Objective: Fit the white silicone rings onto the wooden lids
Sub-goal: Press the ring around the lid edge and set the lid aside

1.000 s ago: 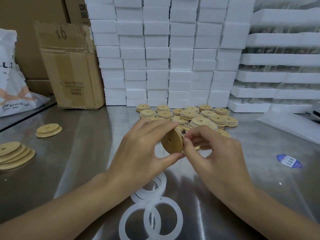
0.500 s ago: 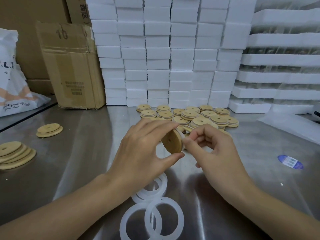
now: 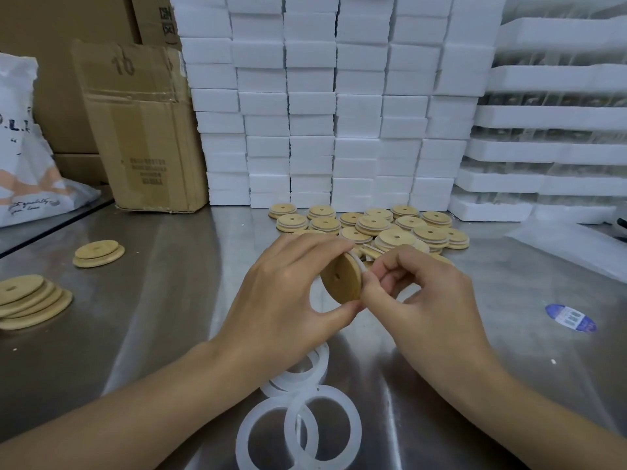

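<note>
The wooden lid is being held up on edge over the middle of the tabletop. It's a flat, smooth, pale wood disc with a small round hole through the centre. The left hand is doing the holding, its grip curling around the rim with the fingertips on top and the thumb underneath. The right hand is pinching the thin white silicone ring against the lid's right-hand edge, thumb and forefinger closed tight on it.

On the near side, more loose rings are lying overlapped on the brushed steel, looking soft, matte and slightly see-through. On the far side, a pile of lids is sitting flat, each one stepped and holed. Off to the left, a fanned stack of lids is lying beside a single lid.

A scuffed cardboard box is standing at the far left; can't tell what's inside. Next to it, a crinkly white printed bag is slumping. A wall of grainy white foam blocks is running along the back, and foam trays are stacking up at the right with something clear between the layers. A blue oval sticker is lying on the right.
</note>
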